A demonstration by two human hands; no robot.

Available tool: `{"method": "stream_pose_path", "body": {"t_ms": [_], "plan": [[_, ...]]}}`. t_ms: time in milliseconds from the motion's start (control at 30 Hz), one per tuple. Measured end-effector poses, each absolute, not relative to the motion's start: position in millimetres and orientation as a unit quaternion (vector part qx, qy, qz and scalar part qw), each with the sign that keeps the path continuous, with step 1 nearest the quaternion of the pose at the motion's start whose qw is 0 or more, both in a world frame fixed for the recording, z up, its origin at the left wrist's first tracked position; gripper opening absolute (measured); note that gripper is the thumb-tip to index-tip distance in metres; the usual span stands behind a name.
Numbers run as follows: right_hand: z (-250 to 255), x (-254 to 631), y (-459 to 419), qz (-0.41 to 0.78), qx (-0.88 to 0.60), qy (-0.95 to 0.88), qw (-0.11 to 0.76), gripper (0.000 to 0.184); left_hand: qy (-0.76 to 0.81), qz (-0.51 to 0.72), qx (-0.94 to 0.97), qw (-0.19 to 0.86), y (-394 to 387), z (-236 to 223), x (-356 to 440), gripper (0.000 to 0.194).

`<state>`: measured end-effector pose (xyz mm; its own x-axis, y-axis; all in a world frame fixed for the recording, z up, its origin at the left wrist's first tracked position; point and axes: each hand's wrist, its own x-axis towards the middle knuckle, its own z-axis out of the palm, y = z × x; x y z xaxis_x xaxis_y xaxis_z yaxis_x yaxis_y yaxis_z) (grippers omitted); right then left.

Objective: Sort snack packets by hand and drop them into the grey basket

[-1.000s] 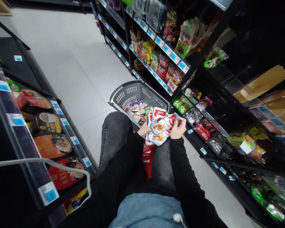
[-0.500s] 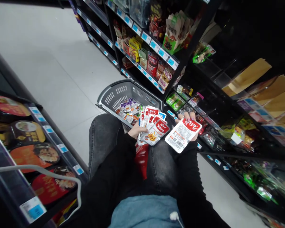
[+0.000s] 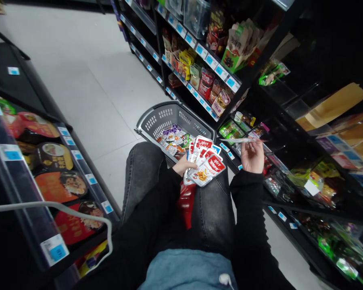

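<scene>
My left hand (image 3: 184,164) is closed on a fanned bunch of snack packets (image 3: 206,171), white and red with food pictures, held above my lap. At the right, my right hand (image 3: 252,156) pinches a single snack packet (image 3: 237,140), turned edge-on so only a thin white line of it shows, close to the shelf of small packets. Behind the left hand a grey shopping basket (image 3: 160,105) holds several small packets (image 3: 177,139). A shiny red object (image 3: 186,205) sits between my thighs; its kind is partly hidden.
Shelves with bagged snacks (image 3: 205,82) stand beyond the basket. To the right are trays of wrapped packets (image 3: 230,129) on a dark shelf (image 3: 272,201). Boxed meals (image 3: 60,187) line the left shelf, and a white cable (image 3: 78,206) crosses in front of it.
My right hand has moved up and right toward the shelf, tilting its packet from face-up to edge-on. The left hand keeps its bunch. The whole view has shifted slightly.
</scene>
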<state>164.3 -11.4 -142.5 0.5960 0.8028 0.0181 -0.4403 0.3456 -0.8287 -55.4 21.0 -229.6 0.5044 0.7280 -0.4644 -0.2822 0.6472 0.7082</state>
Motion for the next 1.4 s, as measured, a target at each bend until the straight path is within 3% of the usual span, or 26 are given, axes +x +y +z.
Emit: {"method": "stream_pose_path", "body": {"t_ms": [200, 400, 467, 667, 900, 1400], "plan": [[-162.7, 162.8, 67.2, 0.403, -0.557, -0.204, 0.697, 0.019, 0.37, 0.335, 0.28, 0.82, 20.0, -233.9, -54.8, 0.068], [-191.2, 153.5, 103.0, 0.482, -0.721, -0.317, 0.385, 0.01, 0.366, 0.341, 0.27, 0.823, 18.8, -231.0, -55.5, 0.072], [-191.6, 158.6, 97.1, 0.446, -0.744, -0.362, 0.341, 0.009, 0.355, 0.341, 0.273, 0.827, 18.4, -229.9, -56.1, 0.068], [-165.4, 157.8, 34.4, 0.286, -0.656, -0.59, 0.373, 0.026, 0.348, 0.335, 0.265, 0.835, 18.4, -231.3, -54.3, 0.062], [-161.1, 139.6, -28.9, 0.27, -0.675, -0.639, 0.253, 0.039, 0.335, 0.333, 0.257, 0.843, 17.4, -234.2, -53.6, 0.064], [-173.7, 156.3, -45.6, 0.369, -0.654, -0.477, 0.457, 0.039, 0.343, 0.348, 0.255, 0.834, 17.4, -235.1, -53.1, 0.078]]}}
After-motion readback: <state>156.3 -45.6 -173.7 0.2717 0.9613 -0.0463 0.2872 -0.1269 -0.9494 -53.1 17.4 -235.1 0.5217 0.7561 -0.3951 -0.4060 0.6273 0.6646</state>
